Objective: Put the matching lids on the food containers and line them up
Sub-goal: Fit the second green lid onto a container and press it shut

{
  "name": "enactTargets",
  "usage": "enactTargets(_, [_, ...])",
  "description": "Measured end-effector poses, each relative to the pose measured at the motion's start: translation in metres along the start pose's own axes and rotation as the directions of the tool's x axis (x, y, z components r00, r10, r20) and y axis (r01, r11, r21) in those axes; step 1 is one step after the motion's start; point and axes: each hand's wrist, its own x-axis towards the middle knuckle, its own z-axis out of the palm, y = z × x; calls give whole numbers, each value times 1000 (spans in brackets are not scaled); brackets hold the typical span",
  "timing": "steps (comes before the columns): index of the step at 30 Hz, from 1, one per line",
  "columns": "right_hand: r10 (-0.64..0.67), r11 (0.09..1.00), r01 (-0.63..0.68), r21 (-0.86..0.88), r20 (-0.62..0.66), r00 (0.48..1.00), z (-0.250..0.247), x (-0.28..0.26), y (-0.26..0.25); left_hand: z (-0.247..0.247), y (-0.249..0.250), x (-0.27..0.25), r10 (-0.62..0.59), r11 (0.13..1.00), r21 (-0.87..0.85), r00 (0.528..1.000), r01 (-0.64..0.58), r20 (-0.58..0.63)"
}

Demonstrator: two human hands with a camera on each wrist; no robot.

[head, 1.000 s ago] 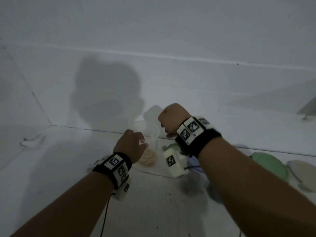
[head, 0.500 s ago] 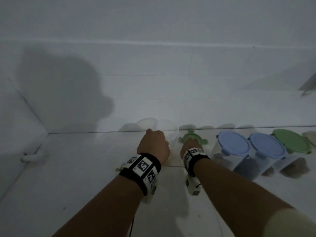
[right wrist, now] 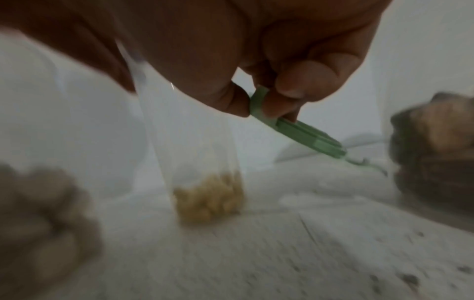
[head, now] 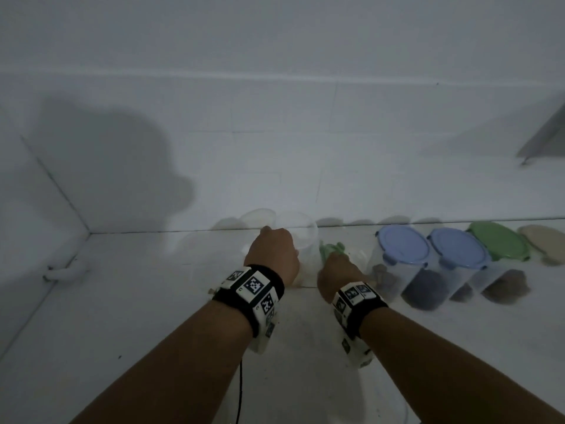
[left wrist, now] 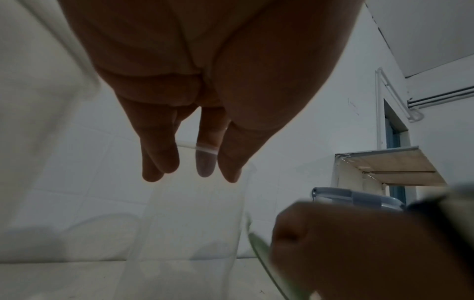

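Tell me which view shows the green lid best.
The right wrist view: the right hand pinches the green lid edge-on, clip visible. The head view shows only a green patch past the knuckles; the left wrist view, a blurred sliver.

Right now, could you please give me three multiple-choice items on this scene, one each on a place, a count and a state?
1. Where is the green lid that the right hand holds?
A. Just right of the open clear container
B. Behind the blue-lidded containers
C. In the left corner

2. How many containers in the row on the right carry blue lids?
A. One
B. Two
C. Four

3. What is the state of the clear container that the left hand grips?
A. Closed with a green lid
B. Lying on its side
C. Upright and without a lid

Answers:
1 A, since the head view shows the lid between the open container and the row.
2 B, since two blue lids sit side by side.
3 C, since its rim is bare and it stands upright in the left wrist view.
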Motion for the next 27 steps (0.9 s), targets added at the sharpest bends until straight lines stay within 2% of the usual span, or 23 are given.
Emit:
enactTargets(2, [19, 997, -15, 81, -39, 999, -25, -26, -2, 2, 4, -7, 2, 1000, 0, 1000, -2, -7])
enactTargets(5, [-25, 991, 53, 122, -220, 975, -58, -76, 8, 5, 11, -27, -4, 1000, 15, 1000, 5, -20])
enactTargets(7, [-74, 966, 161, 200, -385, 920, -76, -108, 25, 7, 16, -48, -2, 1000, 19, 999, 2, -34])
enactTargets(9, [-139, 927, 305, 220, -551, 823, -94, -134, 49, 9, 21, -78, -10, 1000, -3, 999, 10, -42])
enactTargets(10, [-137, 901, 348, 258, -591, 795, -103, -143, 63, 11, 24, -95, -15, 1000, -21, 999, 14, -45])
enactTargets(11, [-118, 871, 371, 321, -595, 795, -112, -150, 77, 13, 27, -112, -17, 999, -39, 999, 15, -50])
enactTargets(14, [-80, 773, 361, 521, -485, 871, -131, -159, 114, 24, 37, -161, -23, 991, -133, 996, 11, -90])
enactTargets(17, [-54, 655, 258, 710, -297, 953, -136, -168, 132, 37, 50, -200, -20, 972, -236, 989, -15, -145])
enactTargets(21, [-53, 492, 146, 858, -138, 989, -128, -181, 136, 61, 63, -229, -113, 909, -416, 954, -14, -278])
enactTargets(22, [-33, 446, 101, 890, -97, 995, -125, -182, 135, 68, 63, -232, -170, 873, -488, 953, 27, -250])
enactTargets(24, [25, 329, -10, 944, 2, 1000, -121, -182, 129, 77, 60, -230, -270, 783, -605, 956, 148, -116])
enactTargets(25, [42, 284, -57, 957, 47, 998, -119, -182, 125, 80, 58, -228, -287, 755, -627, 956, 191, -54])
enactTargets(27, [14, 201, -135, 970, 135, 991, -116, -185, 117, 88, 53, -222, -261, 754, -622, 965, 213, 13])
